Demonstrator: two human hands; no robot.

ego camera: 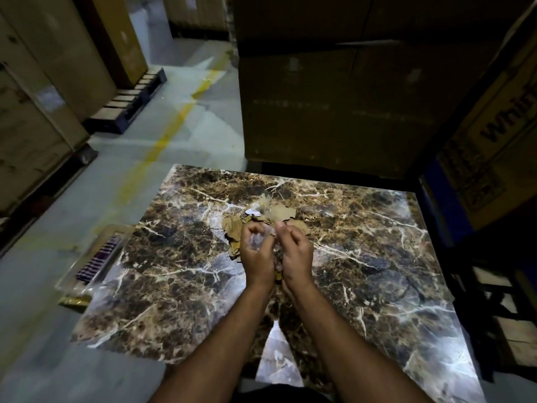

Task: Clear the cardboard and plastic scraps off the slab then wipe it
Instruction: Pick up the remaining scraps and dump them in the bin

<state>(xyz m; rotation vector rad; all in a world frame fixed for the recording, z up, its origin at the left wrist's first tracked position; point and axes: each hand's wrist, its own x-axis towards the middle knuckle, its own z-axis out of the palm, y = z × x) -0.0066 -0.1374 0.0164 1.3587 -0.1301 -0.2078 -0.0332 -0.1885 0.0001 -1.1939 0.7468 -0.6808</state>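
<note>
The marble slab [363, 257] is dark brown, mottled with tan and threaded by white veins, with bluish-grey glare patches. The cardboard scraps [232, 228] on it are plain tan. A worn yellow line [162, 141] crosses the pale grey floor [43, 286]; the boxes [334, 97] are brown.

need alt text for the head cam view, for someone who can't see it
Two hands, left and right, gather clear plastic above a small pile of cardboard scraps in the middle of a brown marble slab. Large cardboard boxes stand behind it on a grey floor.
</note>
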